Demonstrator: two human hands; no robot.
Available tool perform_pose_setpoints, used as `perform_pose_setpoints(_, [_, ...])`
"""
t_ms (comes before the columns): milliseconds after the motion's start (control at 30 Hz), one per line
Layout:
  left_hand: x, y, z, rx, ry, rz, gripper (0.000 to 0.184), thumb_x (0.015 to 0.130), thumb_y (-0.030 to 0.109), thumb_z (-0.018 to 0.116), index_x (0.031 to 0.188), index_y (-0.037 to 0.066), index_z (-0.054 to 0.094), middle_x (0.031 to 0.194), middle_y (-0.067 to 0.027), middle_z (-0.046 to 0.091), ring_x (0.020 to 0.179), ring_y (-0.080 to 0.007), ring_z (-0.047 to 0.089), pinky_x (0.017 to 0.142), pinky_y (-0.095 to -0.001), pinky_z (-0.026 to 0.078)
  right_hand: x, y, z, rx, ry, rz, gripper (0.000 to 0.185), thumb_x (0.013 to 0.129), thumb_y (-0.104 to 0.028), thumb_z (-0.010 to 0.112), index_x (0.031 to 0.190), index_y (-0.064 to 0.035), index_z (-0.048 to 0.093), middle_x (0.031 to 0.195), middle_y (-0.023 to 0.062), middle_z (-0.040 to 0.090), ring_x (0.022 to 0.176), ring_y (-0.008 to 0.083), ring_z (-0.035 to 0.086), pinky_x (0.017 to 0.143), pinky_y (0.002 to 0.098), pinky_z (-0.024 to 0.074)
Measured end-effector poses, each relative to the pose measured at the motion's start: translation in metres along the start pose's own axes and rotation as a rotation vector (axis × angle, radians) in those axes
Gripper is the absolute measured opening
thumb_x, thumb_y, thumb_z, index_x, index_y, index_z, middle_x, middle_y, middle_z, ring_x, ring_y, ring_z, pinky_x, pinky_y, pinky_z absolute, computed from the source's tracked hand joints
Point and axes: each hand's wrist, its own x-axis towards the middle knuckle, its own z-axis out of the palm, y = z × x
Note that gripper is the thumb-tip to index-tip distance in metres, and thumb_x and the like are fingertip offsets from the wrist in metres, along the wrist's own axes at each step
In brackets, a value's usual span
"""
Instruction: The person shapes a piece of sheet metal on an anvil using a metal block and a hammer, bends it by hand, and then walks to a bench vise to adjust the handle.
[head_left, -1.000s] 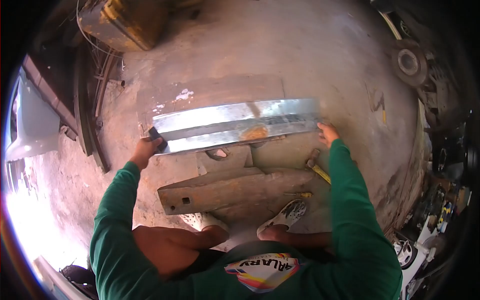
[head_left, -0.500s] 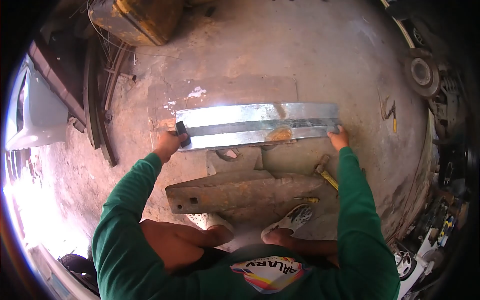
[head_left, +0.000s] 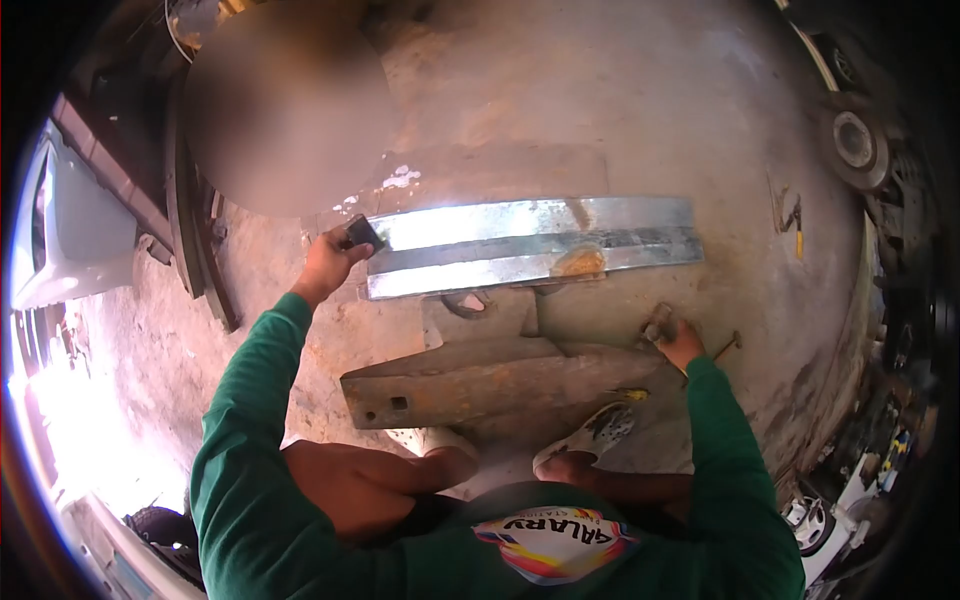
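Note:
A dark rectangular block (head_left: 366,233) is pinched in my left hand (head_left: 327,262), at the left end of a long shiny metal strip (head_left: 480,218). The strip has a darker groove along its length and a rusty brown patch (head_left: 578,264) right of its middle. My right hand (head_left: 684,343) is closed around a hammer (head_left: 659,322) just behind its head, below the strip's right end. Most of the handle is hidden by the hand. Between the strip and my feet lies a heavy rusty steel beam (head_left: 490,385) with a flat plate piece attached.
A yellow-handled tool (head_left: 799,243) lies on the floor to the right, and a smaller tool (head_left: 632,394) is by my right shoe. Long metal bars (head_left: 185,200) lean at the left. A brake disc (head_left: 855,140) and other car parts line the right side.
My right hand has let go of the strip's right end and moved down onto the hammer. My left hand has raised the block toward the strip's upper left corner and tilted it.

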Motion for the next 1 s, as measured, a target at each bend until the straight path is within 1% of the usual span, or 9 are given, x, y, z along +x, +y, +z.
perform_pose_setpoints(67, [0.001, 0.015, 0.002, 0.06, -0.003, 0.087, 0.033, 0.092, 0.023, 0.086, 0.118, 0.004, 0.079, 0.107, -0.0138, 0.082, 0.098, -0.0245, 0.076, 0.094, -0.0375, 0.057, 0.02, 0.055, 0.058, -0.131, -0.093, 0.095, 0.092, 0.098, -0.039, 0.079, 0.168, -0.0004, 0.032, 0.167, 0.0269, 0.042, 0.151, 0.0435, 0.046, 0.124, 0.0519, 0.0442])
perform_pose_setpoints(200, [0.027, -0.008, 0.029, 0.191, -0.064, 0.238, 0.033, 0.091, 0.022, 0.086, 0.117, 0.004, 0.077, 0.109, -0.019, 0.078, 0.1, -0.0353, 0.076, 0.092, -0.0419, 0.058, -0.013, 0.033, 0.052, -0.116, -0.051, 0.238, 0.082, 0.099, -0.037, 0.078, 0.164, -0.0033, 0.041, 0.163, 0.0263, 0.047, 0.147, 0.0421, 0.05, 0.122, 0.0522, 0.0475])
perform_pose_setpoints(300, [0.03, -0.005, 0.037, 0.22, -0.048, 0.446, 0.031, 0.092, 0.022, 0.085, 0.116, 0.004, 0.077, 0.11, -0.0205, 0.077, 0.102, -0.0388, 0.075, 0.091, -0.0445, 0.059, -0.01, 0.044, 0.052, -0.185, -0.045, 0.135, 0.069, 0.102, -0.035, 0.074, 0.158, -0.0035, 0.05, 0.147, 0.0251, 0.063, 0.132, 0.0396, 0.063, 0.111, 0.0511, 0.053])
perform_pose_setpoints(367, [0.036, -0.01, 0.042, 0.3, -0.021, 0.468, 0.03, 0.09, 0.013, 0.086, 0.117, 0.002, 0.076, 0.111, -0.0172, 0.078, 0.101, -0.0321, 0.078, 0.088, -0.0396, 0.062, -0.044, 0.015, 0.002, -0.088, 0.036, 0.085, 0.049, 0.104, -0.033, 0.072, 0.14, -0.001, 0.065, 0.116, 0.0221, 0.075, 0.108, 0.0386, 0.072, 0.096, 0.0504, 0.055])
perform_pose_setpoints(500, [0.047, 0.003, 0.065, 0.367, -0.067, 0.412, 0.03, 0.093, 0.017, 0.083, 0.118, 0.002, 0.076, 0.108, -0.0199, 0.078, 0.098, -0.0363, 0.078, 0.087, -0.0414, 0.061, -0.085, -0.031, -0.09, 0.003, 0.075, -0.004, 0.035, 0.105, -0.032, 0.07, 0.114, 0.0021, 0.07, 0.093, 0.019, 0.074, 0.086, 0.0378, 0.07, 0.082, 0.0516, 0.0532])
perform_pose_setpoints(567, [0.046, 0.016, 0.075, 0.282, -0.131, 0.518, 0.028, 0.094, 0.019, 0.082, 0.118, 0.004, 0.076, 0.106, -0.02, 0.079, 0.098, -0.0372, 0.078, 0.087, -0.0425, 0.061, -0.094, -0.058, -0.119, 0.089, 0.175, -0.352, 0.032, 0.107, -0.029, 0.068, 0.095, 0.0006, 0.067, 0.083, 0.0134, 0.071, 0.071, 0.0289, 0.066, 0.07, 0.0463, 0.0529])
perform_pose_setpoints(700, [0.042, 0.019, 0.078, 0.318, -0.117, 0.454, 0.031, 0.093, 0.022, 0.083, 0.117, 0.003, 0.075, 0.104, -0.0217, 0.078, 0.096, -0.0382, 0.077, 0.086, -0.0442, 0.061, -0.146, -0.199, -0.172, 0.691, -0.02, -0.593, 0.026, 0.113, -0.023, 0.06, 0.099, -0.0015, 0.064, 0.08, 0.0028, 0.067, 0.063, 0.0077, 0.058, 0.058, 0.0283, 0.0476])
perform_pose_setpoints(967, [0.036, 0.008, 0.087, 0.276, -0.016, 0.559, 0.026, 0.091, 0.021, 0.08, 0.113, 0.006, 0.077, 0.109, -0.0178, 0.076, 0.099, -0.0421, 0.073, 0.089, -0.0458, 0.06, -0.192, -0.377, -0.201, 0.93, 0.248, -1.331, 0.023, 0.114, -0.022, 0.054, 0.103, -0.0042, 0.062, 0.084, 0.0021, 0.066, 0.067, 0.006, 0.057, 0.058, 0.0274, 0.0462])
perform_pose_setpoints(1000, [0.038, 0.006, 0.085, 0.284, -0.02, 0.599, 0.025, 0.091, 0.021, 0.08, 0.112, 0.006, 0.078, 0.108, -0.0176, 0.075, 0.099, -0.0419, 0.073, 0.09, -0.0457, 0.06, -0.17, -0.38, -0.176, 0.934, 0.278, -1.426, 0.024, 0.113, -0.024, 0.057, 0.104, -0.003, 0.062, 0.081, 0.0058, 0.068, 0.067, 0.0132, 0.062, 0.059, 0.033, 0.0485])
